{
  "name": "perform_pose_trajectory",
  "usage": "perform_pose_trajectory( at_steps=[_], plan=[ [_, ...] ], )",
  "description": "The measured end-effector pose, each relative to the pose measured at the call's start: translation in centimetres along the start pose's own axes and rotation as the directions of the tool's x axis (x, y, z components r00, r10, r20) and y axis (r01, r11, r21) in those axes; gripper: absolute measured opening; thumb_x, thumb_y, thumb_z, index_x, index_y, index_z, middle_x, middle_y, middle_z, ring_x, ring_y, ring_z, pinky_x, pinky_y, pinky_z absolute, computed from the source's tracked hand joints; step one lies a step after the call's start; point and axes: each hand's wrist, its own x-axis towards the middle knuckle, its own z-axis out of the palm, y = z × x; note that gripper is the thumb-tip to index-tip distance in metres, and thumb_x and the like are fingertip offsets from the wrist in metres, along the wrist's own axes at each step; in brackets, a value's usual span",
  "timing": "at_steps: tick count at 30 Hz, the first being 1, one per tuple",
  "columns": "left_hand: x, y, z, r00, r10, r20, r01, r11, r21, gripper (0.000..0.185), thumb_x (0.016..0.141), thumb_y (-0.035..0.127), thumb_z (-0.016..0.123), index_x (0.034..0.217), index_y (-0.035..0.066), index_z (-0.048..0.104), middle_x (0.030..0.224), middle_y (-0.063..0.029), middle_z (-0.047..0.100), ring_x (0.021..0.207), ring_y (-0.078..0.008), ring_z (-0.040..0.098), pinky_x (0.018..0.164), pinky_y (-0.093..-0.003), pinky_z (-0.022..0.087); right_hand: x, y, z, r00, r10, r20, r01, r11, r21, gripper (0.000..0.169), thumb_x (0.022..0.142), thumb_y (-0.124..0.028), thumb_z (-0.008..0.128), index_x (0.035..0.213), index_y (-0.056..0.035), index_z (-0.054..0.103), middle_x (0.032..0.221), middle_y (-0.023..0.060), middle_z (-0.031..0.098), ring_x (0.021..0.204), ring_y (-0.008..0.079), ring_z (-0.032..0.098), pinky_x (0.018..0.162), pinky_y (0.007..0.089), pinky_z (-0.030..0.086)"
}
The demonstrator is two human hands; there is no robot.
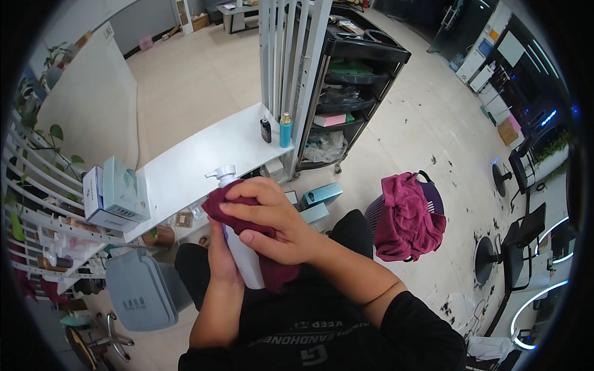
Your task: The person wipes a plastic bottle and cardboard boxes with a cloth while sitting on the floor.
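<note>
My left hand (pixel 224 257) is wrapped round a white pump bottle (pixel 248 266), tilted in front of my body. My right hand (pixel 267 218) presses a maroon cloth (pixel 241 213) against the bottle's upper part, just under its white pump head (pixel 224 173). The cloth's lower end hangs behind the bottle, beside my black shirt. Ahead, a turquoise bottle with a gold-coloured cap (pixel 286 131) and a small black bottle (pixel 265 130) stand on the far end of a white shelf (pixel 199 157).
A lidded grey bin (pixel 139 292) stands at left, below boxes (pixel 123 190) on the shelf. A black trolley (pixel 366 51) stands ahead. At right, a purple basket (pixel 431 195) holds maroon towels (pixel 408 218); turquoise boxes (pixel 321 195) lie near my knees. Dark hair clippings (pixel 446 310) dot the floor.
</note>
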Motion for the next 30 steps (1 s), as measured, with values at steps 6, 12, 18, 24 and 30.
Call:
perform_pose_trajectory(
  at_steps=[6, 12, 18, 24, 30],
  plan=[
    [0.6, 1.0, -1.4, 0.984, -0.177, 0.007, 0.164, 0.896, -0.413, 0.084, 0.103, 0.074, 0.038, 0.137, -0.001, 0.054, 0.117, -0.0209, 0.07, 0.104, -0.0329, 0.071, 0.094, -0.0442, 0.059, -3.8, -2.4, 2.1, 0.998, -0.044, 0.05, 0.037, 0.989, 0.142, 0.021, 0.092, -0.02, 0.072, 0.109, -0.0097, 0.079, 0.112, 0.007, 0.067, 0.102, 0.0288, 0.061, 0.094, 0.0434, 0.044],
    [0.6, -0.1, -3.4, 0.987, -0.151, 0.046, 0.154, 0.984, -0.085, 0.101, 0.092, 0.082, 0.05, 0.142, -0.005, 0.049, 0.121, -0.0212, 0.068, 0.108, -0.0332, 0.07, 0.094, -0.045, 0.06, -5.4, -5.2, 2.9, 0.992, -0.121, -0.041, 0.122, 0.992, 0.036, 0.023, 0.084, -0.016, 0.082, 0.106, -0.012, 0.08, 0.107, 0.0025, 0.068, 0.091, 0.0238, 0.062, 0.08, 0.0375, 0.046],
    [-0.2, 0.3, -1.5, 0.994, -0.094, 0.059, 0.087, 0.991, 0.105, 0.094, 0.094, 0.074, 0.058, 0.15, -0.001, 0.046, 0.141, -0.0182, 0.06, 0.127, -0.0314, 0.062, 0.111, -0.0452, 0.049, -1.6, -3.2, 1.3, 0.966, -0.099, -0.238, 0.061, 0.985, -0.16, 0.027, 0.08, -0.012, 0.085, 0.106, -0.0089, 0.078, 0.1, 0.0054, 0.066, 0.09, 0.0237, 0.063, 0.076, 0.035, 0.048],
    [-0.9, 0.0, 0.9, 0.99, -0.139, 0.028, 0.136, 0.987, 0.085, 0.071, 0.11, 0.056, 0.032, 0.162, 0.007, 0.03, 0.161, -0.0152, 0.042, 0.148, -0.0303, 0.044, 0.123, -0.0462, 0.036, 1.4, -1.6, 0.8, 0.866, 0.288, -0.408, -0.311, 0.95, 0.011, 0.024, 0.089, -0.007, 0.077, 0.112, -0.0028, 0.074, 0.105, 0.0107, 0.068, 0.096, 0.0243, 0.065, 0.084, 0.0337, 0.051],
    [0.7, 0.0, 0.8, 0.975, -0.021, -0.223, -0.013, 0.989, -0.147, 0.066, 0.11, 0.057, 0.033, 0.143, 0.003, 0.054, 0.136, -0.0147, 0.064, 0.127, -0.0287, 0.061, 0.112, -0.0423, 0.046, -2.6, -0.8, 2.9, 0.843, 0.445, -0.301, -0.424, 0.895, 0.137, 0.024, 0.094, -0.01, 0.073, 0.117, -0.0018, 0.071, 0.11, 0.0116, 0.066, 0.103, 0.0224, 0.065, 0.091, 0.0318, 0.05]
  ],
)
